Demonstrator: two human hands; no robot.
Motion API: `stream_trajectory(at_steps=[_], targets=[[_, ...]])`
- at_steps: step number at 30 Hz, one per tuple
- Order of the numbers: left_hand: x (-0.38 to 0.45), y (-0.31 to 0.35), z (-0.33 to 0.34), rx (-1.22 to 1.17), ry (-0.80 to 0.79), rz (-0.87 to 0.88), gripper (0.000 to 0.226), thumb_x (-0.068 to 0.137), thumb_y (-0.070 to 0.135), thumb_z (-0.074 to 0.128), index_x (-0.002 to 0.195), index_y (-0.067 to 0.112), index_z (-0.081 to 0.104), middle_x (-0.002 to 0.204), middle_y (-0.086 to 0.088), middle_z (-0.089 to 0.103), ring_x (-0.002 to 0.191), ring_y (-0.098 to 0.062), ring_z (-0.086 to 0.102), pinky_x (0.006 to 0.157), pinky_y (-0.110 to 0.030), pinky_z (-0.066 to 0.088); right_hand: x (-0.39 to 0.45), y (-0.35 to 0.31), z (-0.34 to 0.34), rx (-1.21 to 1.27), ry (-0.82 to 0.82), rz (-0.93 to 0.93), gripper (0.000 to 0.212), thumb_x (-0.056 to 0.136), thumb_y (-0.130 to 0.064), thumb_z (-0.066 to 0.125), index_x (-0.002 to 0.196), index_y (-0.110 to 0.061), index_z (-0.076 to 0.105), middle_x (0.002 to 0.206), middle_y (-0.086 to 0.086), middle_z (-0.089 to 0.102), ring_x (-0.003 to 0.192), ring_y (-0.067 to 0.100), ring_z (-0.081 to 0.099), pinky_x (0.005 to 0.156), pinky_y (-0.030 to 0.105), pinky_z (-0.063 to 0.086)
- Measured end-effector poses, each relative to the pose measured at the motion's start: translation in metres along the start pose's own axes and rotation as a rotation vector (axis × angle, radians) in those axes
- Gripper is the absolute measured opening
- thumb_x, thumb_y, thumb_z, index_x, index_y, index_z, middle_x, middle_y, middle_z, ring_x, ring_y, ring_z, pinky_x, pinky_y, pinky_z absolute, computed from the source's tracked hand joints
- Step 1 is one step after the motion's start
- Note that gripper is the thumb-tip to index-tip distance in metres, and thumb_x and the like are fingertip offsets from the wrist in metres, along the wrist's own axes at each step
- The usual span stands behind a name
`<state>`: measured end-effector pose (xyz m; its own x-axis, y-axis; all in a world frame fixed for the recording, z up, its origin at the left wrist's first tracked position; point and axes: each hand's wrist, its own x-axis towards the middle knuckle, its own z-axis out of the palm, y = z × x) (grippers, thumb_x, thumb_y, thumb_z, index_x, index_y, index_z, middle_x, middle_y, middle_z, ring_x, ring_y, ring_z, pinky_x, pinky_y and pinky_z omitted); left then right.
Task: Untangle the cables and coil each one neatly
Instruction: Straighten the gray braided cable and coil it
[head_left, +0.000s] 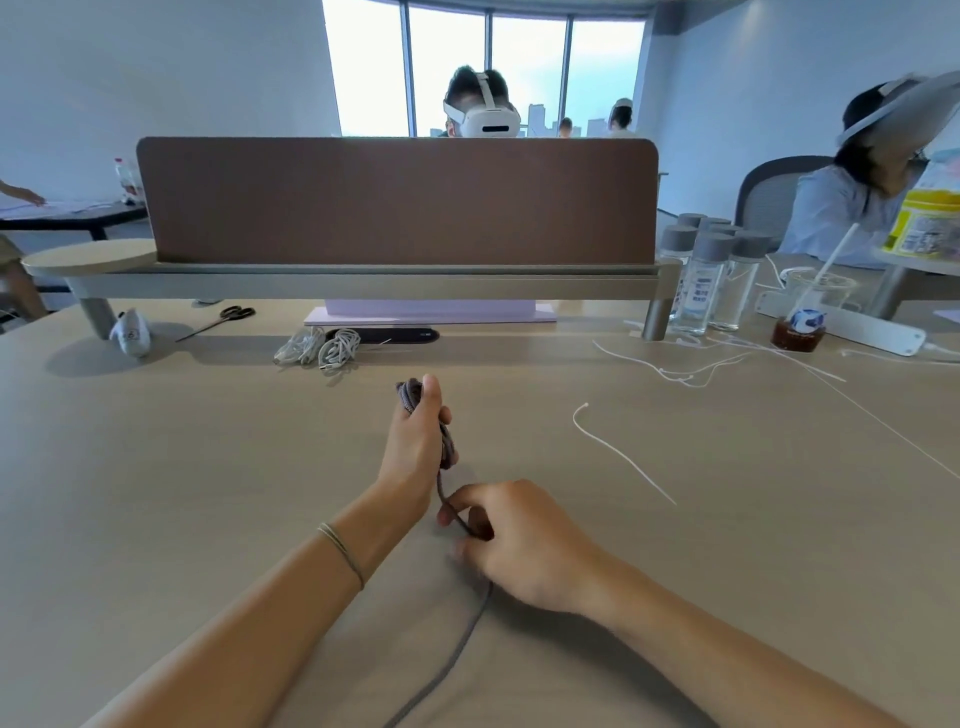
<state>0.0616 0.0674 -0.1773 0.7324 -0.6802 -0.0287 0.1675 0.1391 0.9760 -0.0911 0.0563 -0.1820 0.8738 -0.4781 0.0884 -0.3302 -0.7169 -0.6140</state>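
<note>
Grey braided cable (451, 654) runs from the near table edge up through both hands above the pale wooden table (208, 467). The left hand (415, 441) is closed around a small bundle of finished loops (409, 394), thumb pressed on top. The right hand (519, 540) pinches the free run between thumb and forefinger just below the bundle. To wind well, I would judge the right hand should feed the slack with light, even tension, letting the cable twist freely so each turn lies flat against the last, while the left thumb lifts only briefly to admit each turn. Two white cables (319, 347) already lie coiled near the desk divider (395, 202). Loose white cable ties (618, 452) lie to the right, handy for binding.
</note>
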Motion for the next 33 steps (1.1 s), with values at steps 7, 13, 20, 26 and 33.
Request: stream_trajectory(at_steps=[7, 13, 20, 26, 33], targets=[[0.008, -0.001, -0.009, 0.707, 0.072, 0.561, 0.03, 0.102, 0.042, 0.044, 0.087, 0.016, 0.042, 0.071, 0.002, 0.048, 0.06, -0.017, 0.046, 0.055, -0.036, 0.028, 0.001, 0.004, -0.024, 1.232, -0.24, 0.329, 0.026, 0.103, -0.002, 0.05, 0.124, 0.001, 0.064, 0.07, 0.002, 0.061, 0.068, 0.017, 0.071, 0.07, 0.029, 0.061], [0.007, -0.006, -0.014, 1.001, -0.19, 0.704, 0.054, 0.089, 0.072, 0.028, 0.085, 0.019, 0.039, 0.068, 0.003, 0.048, 0.059, -0.011, 0.044, 0.05, -0.03, 0.025, 0.003, 0.014, -0.042, 0.578, -0.117, 0.313, 0.026, 0.101, -0.023, 0.057, 0.1, -0.005, 0.075, 0.059, -0.006, 0.039, 0.046, 0.008, 0.032, 0.045, 0.019, 0.031], [0.006, -0.018, -0.013, 1.092, -0.485, 0.608, 0.073, 0.081, 0.09, 0.011, 0.08, 0.024, 0.041, 0.071, 0.001, 0.055, 0.068, -0.024, 0.052, 0.067, -0.048, 0.046, 0.003, 0.037, -0.081, 0.087, 0.152, 0.108, 0.013, 0.085, -0.028, 0.079, 0.073, -0.022, 0.077, 0.053, -0.014, 0.058, 0.053, 0.0, 0.048, 0.058, 0.02, 0.038], [-0.012, -0.014, 0.001, 1.265, -0.715, 0.582, 0.062, 0.079, 0.084, 0.041, 0.092, 0.024, 0.05, 0.073, 0.006, 0.056, 0.066, -0.016, 0.053, 0.064, -0.042, 0.044, 0.004, 0.044, -0.087, 0.007, 0.348, 0.01, 0.023, 0.077, -0.033, 0.087, 0.066, -0.02, 0.072, 0.048, -0.014, 0.055, 0.049, 0.005, 0.046, 0.053, 0.024, 0.038], [-0.026, 0.004, 0.0, 0.281, -1.025, -0.177, 0.02, 0.094, 0.028, 0.047, 0.095, 0.008, 0.05, 0.069, -0.002, 0.037, 0.053, -0.013, 0.027, 0.048, -0.024, 0.028, 0.007, 0.057, -0.091, 0.19, 0.307, 0.021, 0.038, 0.09, -0.038, 0.074, 0.061, -0.016, 0.062, 0.046, -0.005, 0.044, 0.045, 0.017, 0.051, 0.044, 0.023, 0.046]])
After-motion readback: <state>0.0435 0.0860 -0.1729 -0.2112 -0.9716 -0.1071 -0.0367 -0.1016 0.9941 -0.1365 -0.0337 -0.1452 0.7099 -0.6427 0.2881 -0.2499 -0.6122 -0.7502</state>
